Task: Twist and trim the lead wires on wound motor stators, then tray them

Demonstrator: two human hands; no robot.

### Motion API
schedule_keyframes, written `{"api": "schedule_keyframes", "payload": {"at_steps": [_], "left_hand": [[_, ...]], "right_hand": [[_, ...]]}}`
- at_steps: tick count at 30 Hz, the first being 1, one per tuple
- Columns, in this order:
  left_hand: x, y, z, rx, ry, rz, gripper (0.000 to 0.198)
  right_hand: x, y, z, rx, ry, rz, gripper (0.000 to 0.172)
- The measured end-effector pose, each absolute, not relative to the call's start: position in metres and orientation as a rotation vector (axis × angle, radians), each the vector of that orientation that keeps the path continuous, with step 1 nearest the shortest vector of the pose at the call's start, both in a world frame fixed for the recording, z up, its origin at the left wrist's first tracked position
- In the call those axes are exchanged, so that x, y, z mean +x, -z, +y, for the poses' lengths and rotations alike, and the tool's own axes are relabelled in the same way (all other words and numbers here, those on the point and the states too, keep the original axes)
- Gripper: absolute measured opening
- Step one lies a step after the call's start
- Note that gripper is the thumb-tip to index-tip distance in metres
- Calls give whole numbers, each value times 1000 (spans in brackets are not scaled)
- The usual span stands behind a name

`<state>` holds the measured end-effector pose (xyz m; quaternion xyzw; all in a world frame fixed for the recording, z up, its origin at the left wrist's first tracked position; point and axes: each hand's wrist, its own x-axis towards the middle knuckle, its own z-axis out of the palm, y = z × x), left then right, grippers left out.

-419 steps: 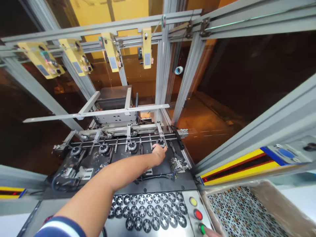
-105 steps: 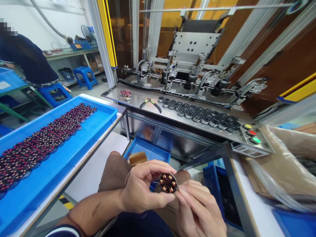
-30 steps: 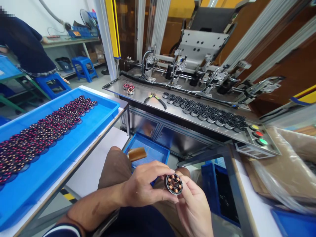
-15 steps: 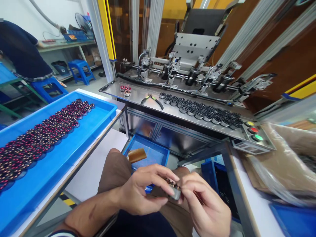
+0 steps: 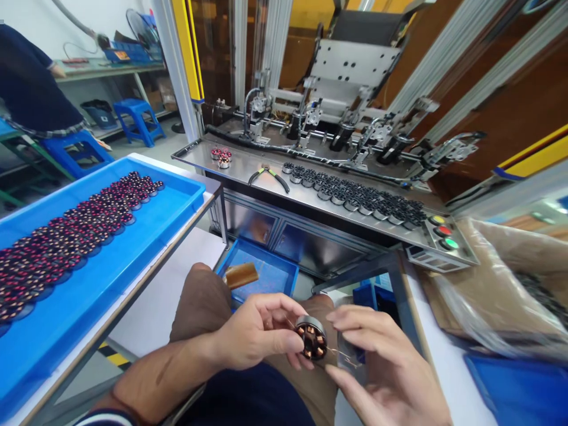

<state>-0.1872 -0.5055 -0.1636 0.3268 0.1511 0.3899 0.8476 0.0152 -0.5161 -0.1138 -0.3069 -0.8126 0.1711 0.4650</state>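
Observation:
Over my lap, my left hand (image 5: 260,334) is closed on a wound motor stator (image 5: 312,338), pinching its rim between thumb and fingers. The stator is a short round ring with a grey metal rim and copper coils, its coil face turned towards me. Thin copper wire ends (image 5: 348,356) stick out from its right side, and another fine wire shows by my left fingers. Just right of the stator, my right hand (image 5: 386,361) is open, thumb and fingers apart around the wire ends. I see nothing gripped in it.
A blue tray (image 5: 173,204) on the left holds rows of wound stators (image 5: 89,231). On the machine's metal ledge lie several black unwound stators (image 5: 359,192), green-handled pliers (image 5: 268,173) and a few red-copper stators (image 5: 222,157). Coloured buttons (image 5: 442,231) and a lined carton (image 5: 492,266) are right.
The stator has turned so its coil face shows towards me. My right hand has let go of it and moved right, fingers spreading. The view has shifted slightly.

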Motion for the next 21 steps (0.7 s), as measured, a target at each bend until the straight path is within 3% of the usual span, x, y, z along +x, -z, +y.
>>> {"api": "schedule_keyframes", "payload": {"at_steps": [3,11,21], "left_hand": [[-189,162,-507,690,-817,341,35],[-188,163,-505,784,-851,413,40],[-188,163,-506,741,-1084,331,40]], "right_hand": [[16,114,-514,-769,-442,-1977,47],[14,101,-511,-743,-488,-2098,27],[-1,90,-512,-843,-341,-2123,25]]}}
